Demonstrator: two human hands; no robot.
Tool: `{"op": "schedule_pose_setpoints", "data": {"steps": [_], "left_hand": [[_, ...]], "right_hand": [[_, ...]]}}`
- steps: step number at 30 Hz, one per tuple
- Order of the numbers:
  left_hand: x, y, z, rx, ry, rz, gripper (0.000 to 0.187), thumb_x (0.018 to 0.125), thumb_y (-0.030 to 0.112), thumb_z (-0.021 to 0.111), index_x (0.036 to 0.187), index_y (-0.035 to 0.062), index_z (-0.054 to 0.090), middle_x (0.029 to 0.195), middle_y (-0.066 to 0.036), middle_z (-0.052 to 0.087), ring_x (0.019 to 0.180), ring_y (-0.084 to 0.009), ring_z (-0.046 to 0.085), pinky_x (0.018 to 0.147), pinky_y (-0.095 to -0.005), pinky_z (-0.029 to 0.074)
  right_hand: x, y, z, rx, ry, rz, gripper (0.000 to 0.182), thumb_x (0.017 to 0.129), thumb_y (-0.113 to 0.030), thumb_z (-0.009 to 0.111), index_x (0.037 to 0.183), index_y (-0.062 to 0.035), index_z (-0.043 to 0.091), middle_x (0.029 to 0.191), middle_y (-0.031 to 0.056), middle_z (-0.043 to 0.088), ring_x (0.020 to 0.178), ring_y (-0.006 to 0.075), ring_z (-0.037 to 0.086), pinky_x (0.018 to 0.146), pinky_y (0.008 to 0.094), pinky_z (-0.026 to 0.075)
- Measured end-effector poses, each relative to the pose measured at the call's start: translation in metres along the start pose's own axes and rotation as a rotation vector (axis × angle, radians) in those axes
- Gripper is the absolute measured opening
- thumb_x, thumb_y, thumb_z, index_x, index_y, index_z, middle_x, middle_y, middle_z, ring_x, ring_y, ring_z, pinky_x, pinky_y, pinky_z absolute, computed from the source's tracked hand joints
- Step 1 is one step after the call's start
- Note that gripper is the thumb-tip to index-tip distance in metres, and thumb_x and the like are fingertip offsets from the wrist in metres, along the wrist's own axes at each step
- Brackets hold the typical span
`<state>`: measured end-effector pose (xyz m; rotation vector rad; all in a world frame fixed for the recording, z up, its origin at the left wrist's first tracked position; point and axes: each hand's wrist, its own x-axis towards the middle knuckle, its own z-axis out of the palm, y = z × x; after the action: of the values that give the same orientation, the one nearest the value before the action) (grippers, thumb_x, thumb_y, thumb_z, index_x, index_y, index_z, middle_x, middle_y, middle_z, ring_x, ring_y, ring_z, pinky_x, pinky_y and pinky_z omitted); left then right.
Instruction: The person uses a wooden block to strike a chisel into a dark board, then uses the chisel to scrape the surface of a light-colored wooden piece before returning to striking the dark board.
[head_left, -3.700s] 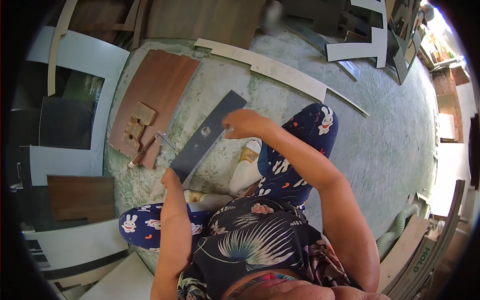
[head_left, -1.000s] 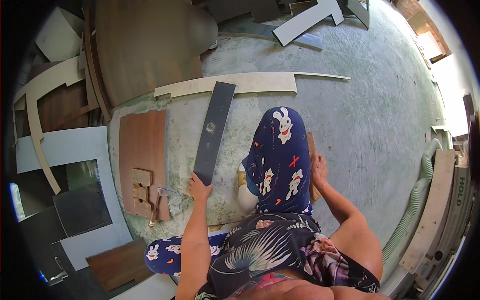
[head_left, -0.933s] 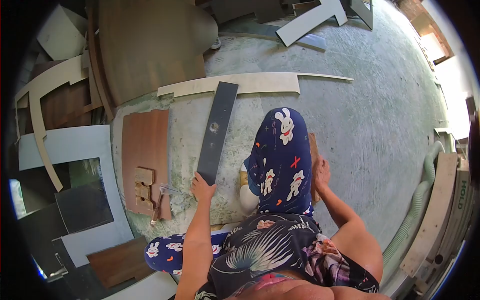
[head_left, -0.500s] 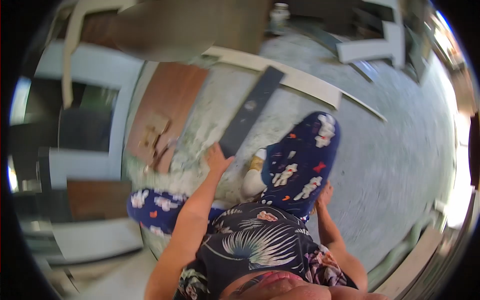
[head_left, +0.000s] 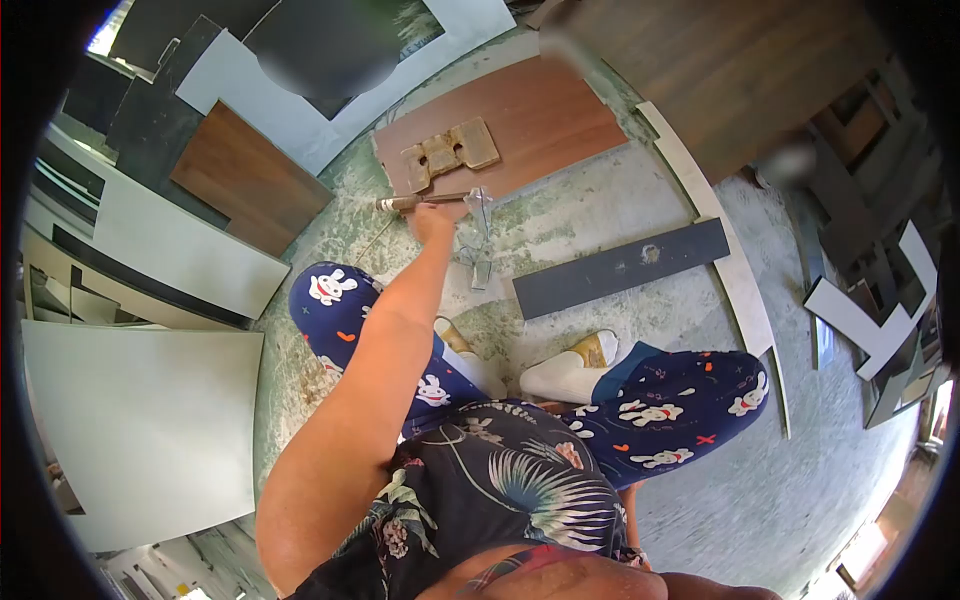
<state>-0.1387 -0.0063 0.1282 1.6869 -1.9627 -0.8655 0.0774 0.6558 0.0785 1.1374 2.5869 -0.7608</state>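
Observation:
My left hand [head_left: 437, 220] is closed on a brown-handled tool [head_left: 398, 203] at the near edge of a reddish-brown board [head_left: 560, 110]. Just beyond it, a rusty, notched metal block [head_left: 450, 153] rests on that board. Beside my fingers lies a clear item [head_left: 482, 270], too unclear to name. A long dark grey board [head_left: 610, 270] with a pale spot lies flat on the floor beyond my feet. My right hand is hidden; only part of that forearm shows behind my right knee.
A long pale strip [head_left: 715, 235] lies past the dark board's far end. White panels [head_left: 150, 430] and a brown panel [head_left: 245, 180] stand at the left. Large brown boards [head_left: 740, 70] are at the upper right, with white and dark offcuts [head_left: 850, 315] below them.
The view has turned. My left hand has left the dark grey board and closed on the brown-handled tool. My right hand has gone out of sight, and my right knee is lower to the right.

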Motion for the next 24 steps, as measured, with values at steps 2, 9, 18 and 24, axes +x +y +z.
{"op": "schedule_pose_setpoints", "data": {"steps": [2, 9, 18, 24], "left_hand": [[0.024, -0.003, -0.003, -0.134, 0.135, -0.167, 0.026, 0.078, 0.022, 0.064, 0.095, 0.0027, 0.062, 0.098, -0.021, 0.066, 0.096, -0.0366, 0.063, 0.084, -0.0426, 0.049], [0.101, -0.031, 0.009, -0.512, 0.147, -0.752, 0.054, 0.070, 0.032, 0.078, 0.104, -0.0054, 0.057, 0.105, -0.023, 0.065, 0.096, -0.0363, 0.064, 0.087, -0.0407, 0.050], [0.127, -0.081, 0.044, -0.736, 0.050, -0.586, 0.061, 0.075, 0.036, 0.075, 0.111, -0.0104, 0.058, 0.109, -0.021, 0.063, 0.094, -0.0319, 0.064, 0.083, -0.0406, 0.051], [0.159, -0.097, 0.051, -0.961, -0.588, -0.555, 0.056, 0.087, 0.037, 0.058, 0.122, -0.0068, 0.051, 0.116, -0.019, 0.061, 0.099, -0.0333, 0.063, 0.078, -0.0468, 0.056]], "right_hand": [[0.002, 0.000, -0.002, -0.025, -0.014, -0.006, 0.055, 0.079, -0.025, 0.068, 0.123, -0.0029, 0.045, 0.114, 0.0210, 0.054, 0.107, 0.0387, 0.052, 0.089, 0.0455, 0.046], [0.008, -0.003, -0.012, -0.101, -0.057, -0.027, 0.052, 0.080, -0.026, 0.065, 0.123, -0.0025, 0.046, 0.115, 0.0221, 0.054, 0.107, 0.0403, 0.053, 0.089, 0.0463, 0.046], [0.005, -0.012, -0.009, -0.150, -0.095, -0.036, 0.049, 0.082, -0.027, 0.061, 0.122, -0.0019, 0.048, 0.116, 0.0236, 0.054, 0.106, 0.0423, 0.053, 0.089, 0.0472, 0.046], [0.013, -0.023, 0.002, -0.142, -0.093, -0.042, 0.047, 0.084, -0.027, 0.059, 0.121, -0.0015, 0.048, 0.116, 0.0245, 0.054, 0.106, 0.0436, 0.053, 0.089, 0.0478, 0.046]]}}
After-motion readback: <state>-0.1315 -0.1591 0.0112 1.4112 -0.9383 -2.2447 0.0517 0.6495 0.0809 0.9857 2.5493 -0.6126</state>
